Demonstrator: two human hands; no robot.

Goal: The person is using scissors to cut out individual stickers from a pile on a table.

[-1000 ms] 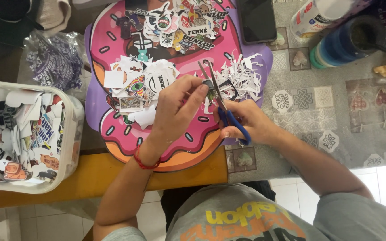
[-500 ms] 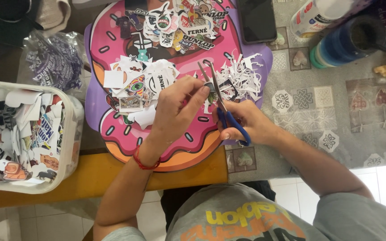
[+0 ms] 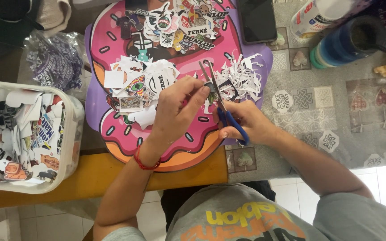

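A small sticker [image 3: 209, 85] is being pinched between the thumb and fingertips of the left hand [image 3: 177, 109], which is closed on it just above the pink doughnut-shaped board [image 3: 112, 138]. The sticker is being met by the blades of a pair of blue-handled scissors [image 3: 222, 109] — the blades are standing slightly apart around its edge. The scissors are being gripped by the right hand [image 3: 246, 125], whose thumb and fingers are being passed through the blue loops, so that hand is closed on the handles.

Beside the hands, a heap of white paper trimmings [image 3: 242, 80] is lying on the board's right part, and a pile of cut stickers [image 3: 139, 85] is lying to the left of the grip. More stickers [image 3: 188, 22] are being spread along the board's far edge. A red cord bracelet [image 3: 144, 164] is being worn on the left wrist.

Further out — a white plastic tub [image 3: 74, 120] filled with sticker sheets is standing at the left, a dark phone [image 3: 256, 20] is lying past the board, and a blue cup [image 3: 349, 42] is standing on the patterned tablecloth [image 3: 336, 116]
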